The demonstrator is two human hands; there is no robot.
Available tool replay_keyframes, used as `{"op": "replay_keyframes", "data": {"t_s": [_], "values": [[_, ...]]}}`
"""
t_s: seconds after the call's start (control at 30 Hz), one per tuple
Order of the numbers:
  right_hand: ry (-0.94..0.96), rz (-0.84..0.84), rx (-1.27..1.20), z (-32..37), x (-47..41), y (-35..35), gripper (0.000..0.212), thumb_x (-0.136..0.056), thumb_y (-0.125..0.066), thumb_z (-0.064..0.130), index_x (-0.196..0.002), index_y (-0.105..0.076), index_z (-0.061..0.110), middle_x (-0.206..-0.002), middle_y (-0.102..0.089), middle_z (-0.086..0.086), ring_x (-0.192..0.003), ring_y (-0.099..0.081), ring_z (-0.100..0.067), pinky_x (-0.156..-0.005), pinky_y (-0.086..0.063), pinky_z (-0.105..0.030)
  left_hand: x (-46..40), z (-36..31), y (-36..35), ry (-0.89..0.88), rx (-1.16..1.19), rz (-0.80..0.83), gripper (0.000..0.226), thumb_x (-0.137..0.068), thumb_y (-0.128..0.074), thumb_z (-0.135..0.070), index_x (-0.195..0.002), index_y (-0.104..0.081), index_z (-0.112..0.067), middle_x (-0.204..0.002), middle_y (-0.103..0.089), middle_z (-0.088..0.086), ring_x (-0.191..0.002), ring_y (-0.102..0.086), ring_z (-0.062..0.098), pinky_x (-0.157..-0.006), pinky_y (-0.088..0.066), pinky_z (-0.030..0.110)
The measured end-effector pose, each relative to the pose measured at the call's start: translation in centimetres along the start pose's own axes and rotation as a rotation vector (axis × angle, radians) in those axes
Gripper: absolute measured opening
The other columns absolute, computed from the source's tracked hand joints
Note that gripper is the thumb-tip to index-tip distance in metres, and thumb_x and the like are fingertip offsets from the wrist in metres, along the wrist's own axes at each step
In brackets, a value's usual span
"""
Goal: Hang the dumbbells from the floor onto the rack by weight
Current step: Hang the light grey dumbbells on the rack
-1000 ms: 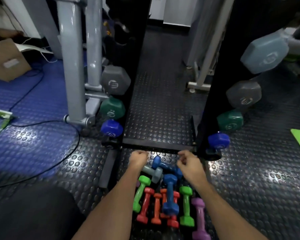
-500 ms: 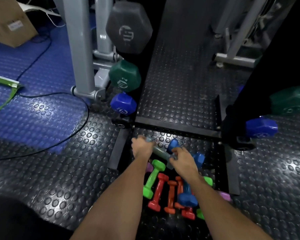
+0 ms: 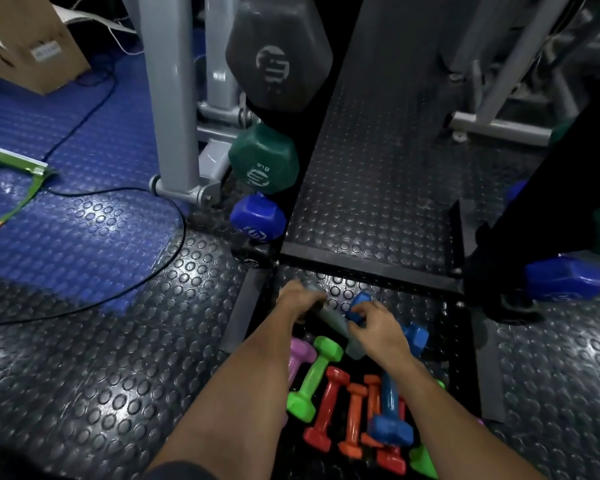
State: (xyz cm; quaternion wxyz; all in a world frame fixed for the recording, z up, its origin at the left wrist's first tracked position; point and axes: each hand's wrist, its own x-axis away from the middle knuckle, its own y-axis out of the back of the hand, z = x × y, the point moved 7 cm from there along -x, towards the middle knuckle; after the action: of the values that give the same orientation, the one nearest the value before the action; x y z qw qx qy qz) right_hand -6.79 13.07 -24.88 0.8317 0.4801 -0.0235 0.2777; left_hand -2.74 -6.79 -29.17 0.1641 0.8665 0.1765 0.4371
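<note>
Gripping one pale grey-green dumbbell [image 3: 333, 322] at both ends, the hands, left [image 3: 300, 299] and right [image 3: 378, 329], leave many small coloured dumbbells [image 3: 352, 407] on the floor [image 3: 118, 358], unhung.

A pile of small dumbbells [image 3: 352, 407] lies on the floor [image 3: 84, 358] at the foot of the rack [image 3: 368, 268], just in front of its low crossbar. The left hand [image 3: 297, 299] and right hand [image 3: 378, 327] sit at the far edge of the pile, on a dumbbell lying crosswise [image 3: 333, 322] between them. On the rack's left side three dumbbell heads [image 3: 264, 157] hang one above another, the largest on top; another head [image 3: 565, 278] sticks out low on the right side. Left of the rack stands a machine post [image 3: 174, 98]. A cable [image 3: 118, 202] loops over the floor further left, with a cardboard box [image 3: 32, 39] at the far left corner.
</note>
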Motion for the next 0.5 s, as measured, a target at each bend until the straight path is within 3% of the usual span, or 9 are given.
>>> {"op": "replay_keyframes", "data": {"t_s": [0.1,0.17,0.23,0.3,0.4,0.5], "values": [[0.037,0.034,0.035,0.9,-0.2,-0.1,0.031,-0.088,-0.07,0.027,-0.117,-0.074,0.015,-0.116,-0.067,-0.006,-0.108,-0.065,-0.025,-0.088,-0.045,-0.03,1.1,-1.9,0.1,-0.07,-0.066,0.024,0.066,-0.059,-0.082,-0.051,-0.109,-0.056,-0.015,-0.108,-0.067,0.006,-0.097,-0.066,0.023,-0.076,-0.054,0.029],[0.047,0.059,0.031,0.9,-0.2,-0.7,0.035,-0.087,-0.071,0.026,-0.12,-0.072,0.014,-0.118,-0.067,-0.008,-0.109,-0.066,-0.026,-0.09,-0.045,-0.03,1.4,-2.7,0.1,-0.085,-0.081,0.067,0.075,-0.055,-0.081,-0.052,-0.112,-0.054,-0.013,-0.105,-0.068,0.009,-0.092,-0.067,0.024,-0.064,-0.053,0.029],[0.027,0.078,0.036,0.4,-0.2,-1.6,0.046,-0.088,-0.073,0.032,-0.131,-0.067,0.016,-0.124,-0.065,-0.007,-0.114,-0.064,-0.026,-0.094,-0.044,-0.03,1.7,-2.6,0.1,-0.081,-0.068,0.13,0.055,-0.058,-0.083,-0.046,-0.097,-0.066,-0.012,-0.085,-0.073,0.006,-0.072,-0.066,0.02,-0.056,-0.053,0.027],[0.026,0.092,0.148,0.0,-0.4,-2.5,0.057,-0.089,-0.071,0.045,-0.139,-0.059,0.022,-0.131,-0.063,-0.004,-0.124,-0.058,-0.025,-0.102,-0.042,-0.034,2.1,-2.1,0.3,-0.043,-0.037,0.197,0.036,-0.063,-0.085,-0.039,-0.085,-0.073,-0.013,-0.069,-0.071,0.001,-0.061,-0.063,0.017,-0.059,-0.054,0.028],[0.067,0.091,0.313,0.1,-0.6,-3.1,0.053,-0.09,-0.069,0.05,-0.138,-0.058,0.029,-0.134,-0.062,0.004,-0.128,-0.053,-0.021,-0.106,-0.038,-0.038,2.7,-0.7,0.6,0.001,0.061,0.262,0.045,-0.063,-0.09,-0.037,-0.097,-0.075,-0.012,-0.08,-0.074,0.003,-0.07,-0.067,0.018,-0.058,-0.056,0.029],[0.117,0.09,0.253,0.3,-0.6,-3.3,0.048,-0.087,-0.075,0.042,-0.13,-0.061,0.025,-0.125,-0.065,0.004,-0.12,-0.058,-0.022,-0.102,-0.042,-0.038,3.5,-0.1,0.8,0.024,0.167,0.342,0.056,-0.061,-0.092,-0.041,-0.106,-0.071,-0.017,-0.096,-0.074,0.006,-0.086,-0.069,0.022,-0.064,-0.059,0.036]]}}
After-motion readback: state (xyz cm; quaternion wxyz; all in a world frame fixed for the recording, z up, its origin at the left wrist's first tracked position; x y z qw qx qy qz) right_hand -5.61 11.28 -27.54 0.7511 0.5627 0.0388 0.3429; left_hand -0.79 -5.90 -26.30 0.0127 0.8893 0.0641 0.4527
